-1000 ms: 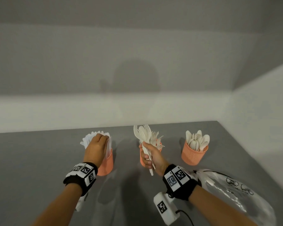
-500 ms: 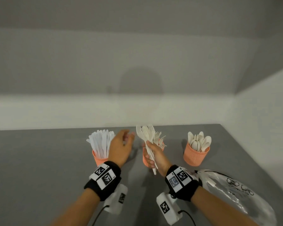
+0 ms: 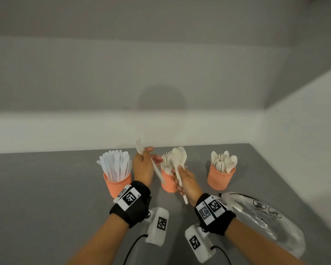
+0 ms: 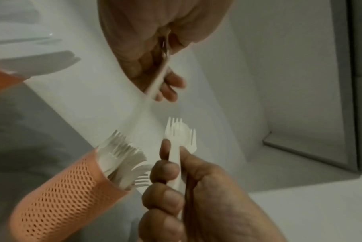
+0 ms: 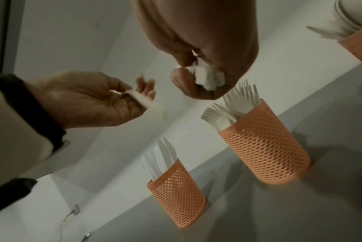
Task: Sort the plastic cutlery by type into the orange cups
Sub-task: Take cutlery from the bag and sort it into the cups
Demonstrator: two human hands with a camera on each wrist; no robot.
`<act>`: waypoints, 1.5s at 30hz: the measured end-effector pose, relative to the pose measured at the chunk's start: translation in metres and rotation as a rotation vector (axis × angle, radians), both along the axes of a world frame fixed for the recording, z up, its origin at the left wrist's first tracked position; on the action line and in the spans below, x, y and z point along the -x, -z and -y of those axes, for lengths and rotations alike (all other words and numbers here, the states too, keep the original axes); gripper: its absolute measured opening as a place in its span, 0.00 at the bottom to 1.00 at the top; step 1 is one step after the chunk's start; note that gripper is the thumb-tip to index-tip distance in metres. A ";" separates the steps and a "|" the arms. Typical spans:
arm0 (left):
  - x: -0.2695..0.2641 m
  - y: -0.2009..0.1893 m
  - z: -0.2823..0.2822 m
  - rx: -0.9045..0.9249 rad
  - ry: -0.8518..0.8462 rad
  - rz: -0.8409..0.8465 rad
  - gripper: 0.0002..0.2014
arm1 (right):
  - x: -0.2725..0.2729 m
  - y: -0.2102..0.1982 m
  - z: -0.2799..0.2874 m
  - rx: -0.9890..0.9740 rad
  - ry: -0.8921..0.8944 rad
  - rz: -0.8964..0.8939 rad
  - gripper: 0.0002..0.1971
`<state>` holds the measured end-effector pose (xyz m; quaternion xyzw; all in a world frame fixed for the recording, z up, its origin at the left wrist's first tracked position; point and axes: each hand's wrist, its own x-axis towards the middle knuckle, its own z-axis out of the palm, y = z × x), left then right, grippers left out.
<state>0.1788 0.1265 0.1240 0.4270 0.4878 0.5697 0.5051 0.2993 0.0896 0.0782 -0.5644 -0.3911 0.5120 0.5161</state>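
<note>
Three orange mesh cups stand in a row on the grey table: a knife cup (image 3: 117,183), a fork cup (image 3: 168,185) and a spoon cup (image 3: 221,179). My right hand (image 3: 178,170) grips a bundle of white forks (image 3: 179,157) by the handles, upright in front of the fork cup (image 5: 264,147). My left hand (image 3: 149,155) is raised between the knife cup (image 5: 177,198) and the fork cup, pinching one white utensil (image 3: 155,167). That utensil (image 4: 157,81) is motion-blurred, so its type is unclear.
A crumpled clear plastic bag (image 3: 266,219) lies on the table by my right forearm. White walls close in behind the cups and on the right. Bare grey tabletop (image 3: 46,197) stretches to the left.
My left hand left the knife cup, moved right to the bundle in my right hand, and now pinches a single white utensil. My right hand stayed almost still.
</note>
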 end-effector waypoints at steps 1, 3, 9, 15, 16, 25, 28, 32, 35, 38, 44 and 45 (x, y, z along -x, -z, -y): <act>0.001 0.000 0.002 0.003 -0.007 0.013 0.12 | -0.002 -0.002 0.000 0.004 0.004 -0.009 0.17; 0.000 0.001 0.006 0.016 0.043 -0.057 0.11 | -0.002 -0.005 0.001 0.000 -0.008 -0.025 0.17; -0.023 0.018 0.026 0.065 0.221 -0.166 0.11 | 0.011 -0.011 0.011 -0.074 -0.054 0.007 0.18; -0.034 0.020 0.025 0.076 0.068 -0.116 0.11 | 0.005 -0.004 0.014 -0.108 0.010 0.065 0.17; -0.034 0.019 0.023 0.080 0.044 -0.091 0.14 | 0.002 -0.003 0.014 -0.106 0.023 0.084 0.15; -0.019 0.014 0.012 0.174 0.251 0.110 0.14 | -0.020 -0.017 0.026 -0.016 -0.145 -0.003 0.18; -0.018 0.015 0.014 0.199 0.440 0.113 0.12 | -0.021 -0.020 0.028 0.043 -0.236 -0.105 0.20; -0.018 0.013 0.017 0.295 0.630 0.267 0.20 | -0.024 -0.026 0.030 0.133 -0.352 -0.278 0.23; -0.021 0.014 0.017 0.350 0.756 0.342 0.25 | -0.027 -0.032 0.036 0.173 -0.454 -0.309 0.24; -0.025 0.019 0.015 0.381 0.801 0.355 0.22 | -0.032 -0.039 0.042 0.204 -0.513 -0.304 0.23; -0.046 0.007 0.006 0.271 0.502 0.241 0.17 | -0.051 -0.035 0.049 0.244 -0.533 -0.077 0.16; -0.046 0.001 0.001 0.220 0.420 0.253 0.17 | -0.055 -0.033 0.051 0.243 -0.523 -0.021 0.15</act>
